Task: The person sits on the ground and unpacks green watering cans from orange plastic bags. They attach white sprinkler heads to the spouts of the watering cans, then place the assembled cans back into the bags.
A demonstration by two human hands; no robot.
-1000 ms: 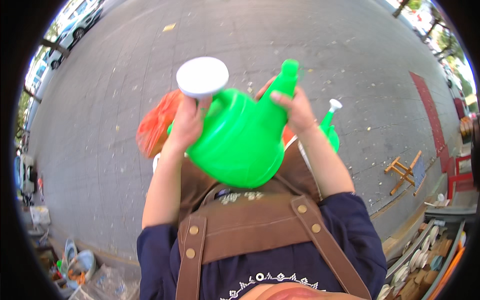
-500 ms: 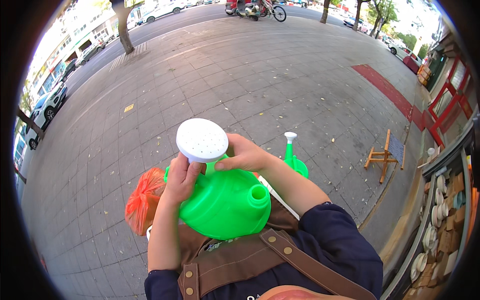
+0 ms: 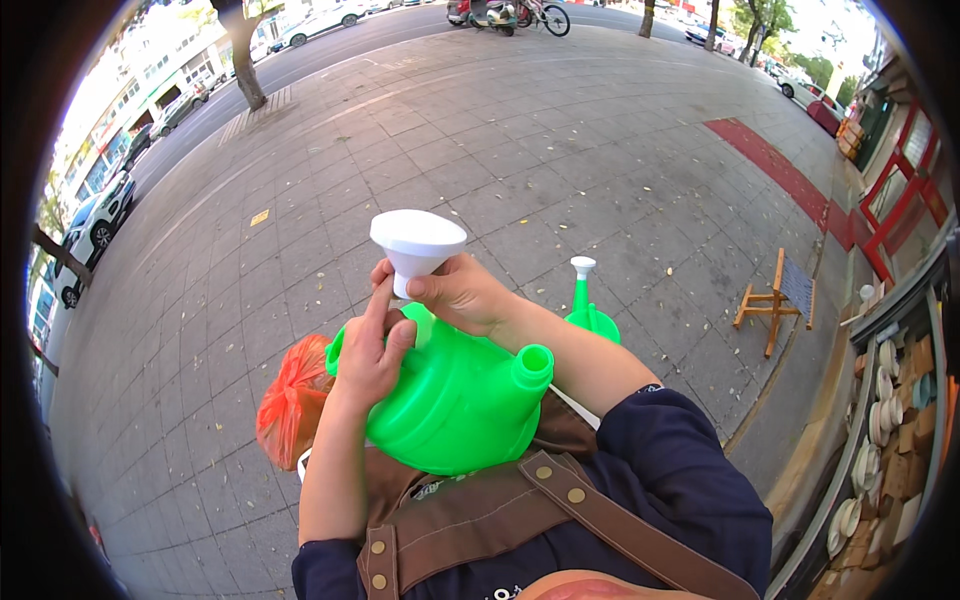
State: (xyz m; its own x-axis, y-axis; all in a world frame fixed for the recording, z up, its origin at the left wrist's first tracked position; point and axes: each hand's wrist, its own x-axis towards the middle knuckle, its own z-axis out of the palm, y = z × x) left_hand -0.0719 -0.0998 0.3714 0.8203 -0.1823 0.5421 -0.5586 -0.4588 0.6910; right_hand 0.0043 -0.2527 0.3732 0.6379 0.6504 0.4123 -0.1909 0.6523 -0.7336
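Pinching the white sprinkler head (image 3: 418, 232) neck-down in my right hand (image 3: 463, 293), I have it up-left of the green watering can (image 3: 450, 405) and its spout (image 3: 527, 374), my left hand (image 3: 368, 364) just below, grip unclear.

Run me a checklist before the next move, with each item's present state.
1. White sprinkler head secured: ok, the right hand has it by the narrow neck.
2. Left hand firm on the green watering can: cannot tell; it is at the can's upper part, but its grip is partly hidden.
3. Spout mouth uncovered: ok, it is open, with the sprinkler head apart from it.
4. Watering can level: not ok, it leans, spout toward the person's right.
5. Water inside the can: cannot tell, the inside is not visible.
6. Hands off the second green can: ok, neither touches it.
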